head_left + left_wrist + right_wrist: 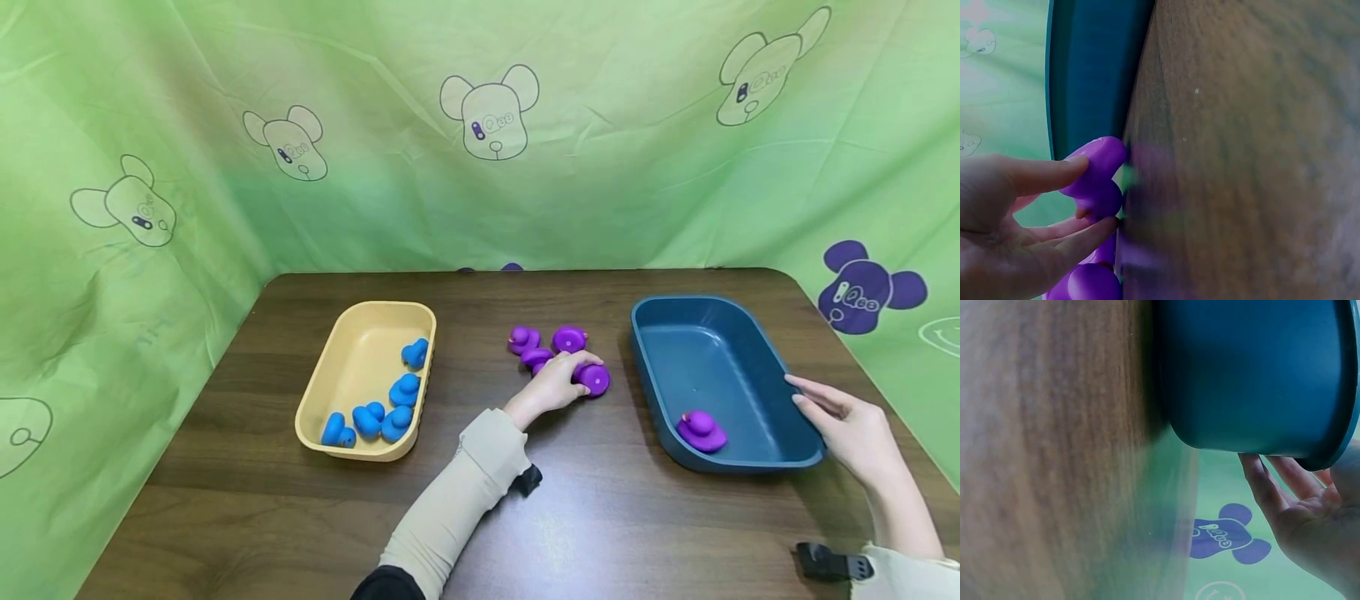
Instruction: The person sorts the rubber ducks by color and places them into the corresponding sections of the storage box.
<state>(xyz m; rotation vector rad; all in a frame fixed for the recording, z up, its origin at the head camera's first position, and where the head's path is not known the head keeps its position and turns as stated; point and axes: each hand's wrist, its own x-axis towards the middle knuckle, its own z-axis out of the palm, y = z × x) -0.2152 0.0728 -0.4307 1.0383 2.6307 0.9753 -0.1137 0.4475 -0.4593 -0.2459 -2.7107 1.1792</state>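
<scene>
My left hand [555,383] reaches over the purple toy ducks on the table and pinches one purple duck [1100,175] between thumb and fingers. This duck lies tipped, its flat round base showing in the head view. Just beyond the hand are a purple duck [524,339], another purple duck [570,337] and one [536,357] partly behind the fingers. At the right, my right hand [851,429] holds the side of a blue tub [712,333], thumb at the rim and fingers against the outer wall [1254,381]. One purple duck [701,431] sits inside the tub's near end.
A yellow tub [360,333] stands left of the ducks, with several blue ducks [405,389] inside along its right and near sides. All rest on a brown wooden table [262,508]. Behind it hangs a green cloth [390,67] printed with bear heads.
</scene>
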